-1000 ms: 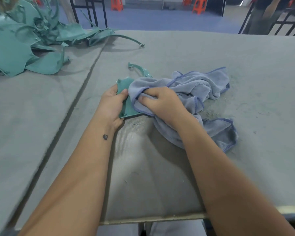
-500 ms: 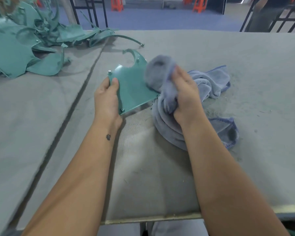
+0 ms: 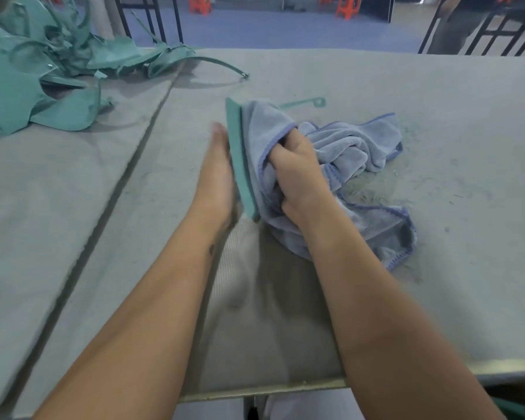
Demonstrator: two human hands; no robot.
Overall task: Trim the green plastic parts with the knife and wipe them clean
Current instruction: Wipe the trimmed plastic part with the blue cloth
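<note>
From the head camera, the person stands a green plastic part on its edge on the grey table, so that only its thin side faces the camera. The left hand lies flat against the part's left face with the fingers straight and together, propping it up; the thumb is hidden behind the part. The right hand has its fingers curled tightly into a bunched blue cloth and presses a fold of it against the part's right face. The rest of the cloth trails over the table to the right and toward the near edge, lying among fine green shavings. A thin arm of the part, ending in a small tab, shows just past the cloth. At the far left corner lies a heap of more green parts. Orange stools stand on the floor beyond. No knife can be made out.
</note>
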